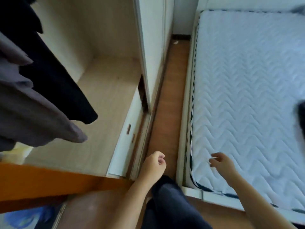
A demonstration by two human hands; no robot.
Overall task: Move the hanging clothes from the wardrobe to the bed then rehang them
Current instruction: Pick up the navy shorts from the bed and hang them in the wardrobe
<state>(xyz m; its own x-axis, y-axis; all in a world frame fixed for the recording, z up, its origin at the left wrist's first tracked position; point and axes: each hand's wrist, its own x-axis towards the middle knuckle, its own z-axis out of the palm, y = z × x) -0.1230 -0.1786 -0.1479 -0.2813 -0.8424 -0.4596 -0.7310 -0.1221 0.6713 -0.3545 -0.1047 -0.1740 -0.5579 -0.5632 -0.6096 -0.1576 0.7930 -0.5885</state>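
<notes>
Hovering empty over the brown wooden floor strip (166,103), the left hand (153,166) is curled into a loose fist. Right hand (221,164), fingers spread and slightly bent, holds nothing above the near edge of the white quilted mattress (247,90). Up and left of the left hand, a grey garment (33,116) and black garment (57,83) hang inside the pale wooden wardrobe (102,96). Dark blurred items lie at the mattress's far right edge.

Soft daylight, motion blur, wide-angle distortion
</notes>
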